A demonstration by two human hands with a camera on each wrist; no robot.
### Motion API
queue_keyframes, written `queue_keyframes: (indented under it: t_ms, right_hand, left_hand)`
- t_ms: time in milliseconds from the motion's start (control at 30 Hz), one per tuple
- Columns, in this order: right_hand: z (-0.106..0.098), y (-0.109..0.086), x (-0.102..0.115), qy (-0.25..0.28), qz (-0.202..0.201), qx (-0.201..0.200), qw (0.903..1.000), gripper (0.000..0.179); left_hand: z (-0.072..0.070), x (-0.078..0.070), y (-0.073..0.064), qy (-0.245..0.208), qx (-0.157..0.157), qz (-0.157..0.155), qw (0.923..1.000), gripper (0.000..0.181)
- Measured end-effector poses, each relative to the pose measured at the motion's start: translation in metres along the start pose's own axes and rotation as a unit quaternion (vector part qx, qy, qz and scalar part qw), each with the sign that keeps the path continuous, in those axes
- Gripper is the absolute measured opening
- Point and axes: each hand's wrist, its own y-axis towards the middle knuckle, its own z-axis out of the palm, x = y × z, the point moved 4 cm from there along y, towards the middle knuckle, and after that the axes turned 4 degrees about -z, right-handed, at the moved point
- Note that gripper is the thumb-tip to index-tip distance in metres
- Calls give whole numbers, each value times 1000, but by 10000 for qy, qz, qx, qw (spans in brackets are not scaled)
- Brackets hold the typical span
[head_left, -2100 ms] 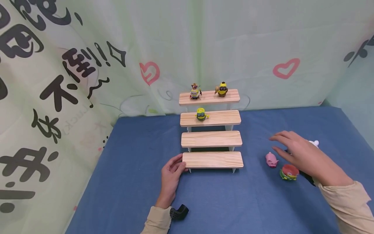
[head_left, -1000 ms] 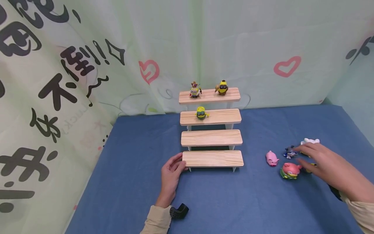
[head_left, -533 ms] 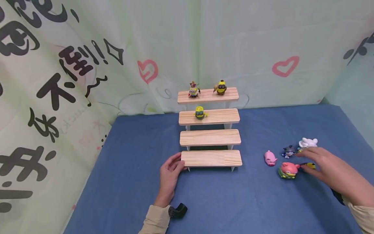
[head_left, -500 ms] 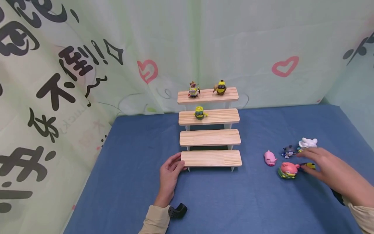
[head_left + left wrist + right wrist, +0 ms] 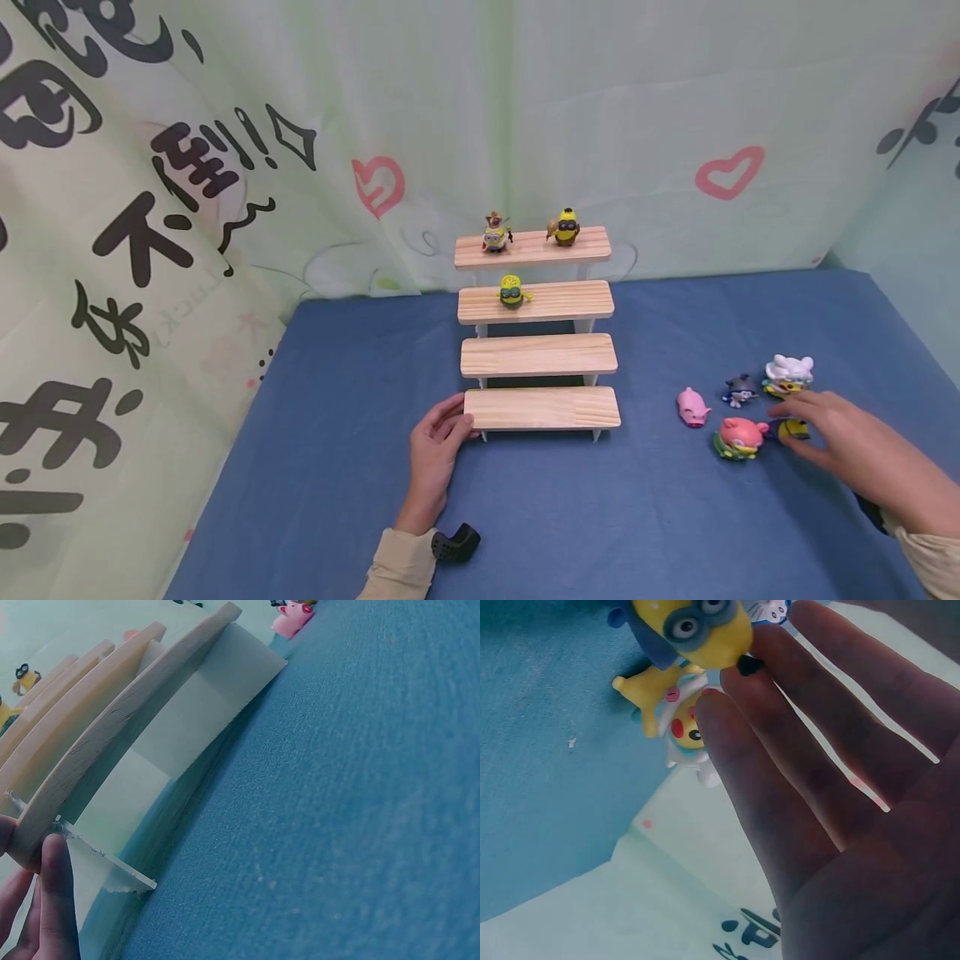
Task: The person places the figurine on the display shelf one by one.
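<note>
While the left hand (image 5: 433,457) pinches the bottom shelf (image 5: 542,409) by its left end, the right hand (image 5: 857,448) has shifted back slightly, thumb and spread fingers now about the yellow-and-blue figure (image 5: 791,430), so that piece looks within grasp; can't tell contact. Figure lies on the blue cloth (image 5: 600,517) just right of the red figure (image 5: 739,437), long axis roughly side to side, head pointing right, palmward, blue end left. Farther back, the white-eared figure (image 5: 789,372) now shows more fully.
</note>
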Motion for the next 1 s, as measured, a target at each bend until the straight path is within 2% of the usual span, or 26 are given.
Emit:
queue_keyframes:
  t_ms: [300,500,700,1000]
  right_hand:
    - [8,-1,-6,57,-75,-59,9999,31]
    - [14,0,-11,20,15,52,10000,30]
    - [18,1,-15,-14,117,-11,9999,31]
    - [0,1,-6,37,-45,-86,9999,19]
  left_hand:
    - [1,-1,-1,-20,20,6,10000,41]
    - [2,-1,-2,-49,23,-36,10000,41]
    - [1,0,-3,-43,22,-8,10000,41]
    - [1,-1,-2,-5,-30,1,10000,41]
